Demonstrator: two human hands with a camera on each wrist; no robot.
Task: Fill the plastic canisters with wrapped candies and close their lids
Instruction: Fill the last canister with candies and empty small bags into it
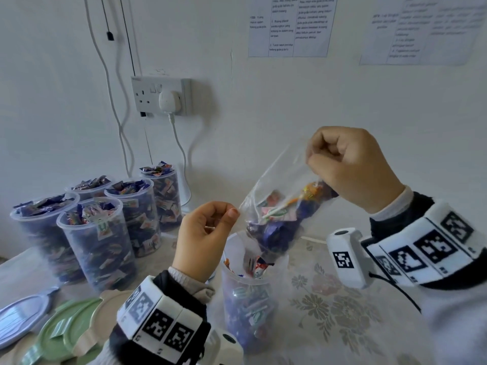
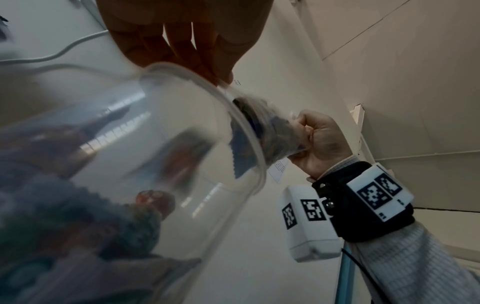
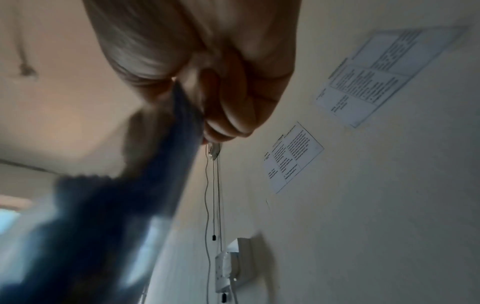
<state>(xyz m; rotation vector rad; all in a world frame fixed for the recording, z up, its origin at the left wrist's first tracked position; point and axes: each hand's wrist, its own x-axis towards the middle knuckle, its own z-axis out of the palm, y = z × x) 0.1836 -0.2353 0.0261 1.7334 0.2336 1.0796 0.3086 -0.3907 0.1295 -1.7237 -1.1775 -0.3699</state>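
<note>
1. An open plastic canister (image 1: pixel 247 299), part-filled with wrapped candies (image 1: pixel 250 306), stands near the front edge of the table (image 1: pixel 342 299), lid off.
2. Directly above its mouth hangs a clear bag (image 1: pixel 276 206) of candies, its long axis tilted, lower end dipping into the canister and upper end rising toward the right.
3. The right hand (image 1: pixel 350 167) has its grip clamped on the bag's raised end; the left hand (image 1: pixel 208 233), nearer the canister, pinches the bag's lower corner just above the rim.
4. Judged from this, pouring is under way and calls for the bag's mouth to stay over the opening.
5. Five heaped canisters (image 1: pixel 97 243) stand uncapped toward the table's back left; loose lids (image 1: pixel 60 330) lie at its front left corner.
</note>
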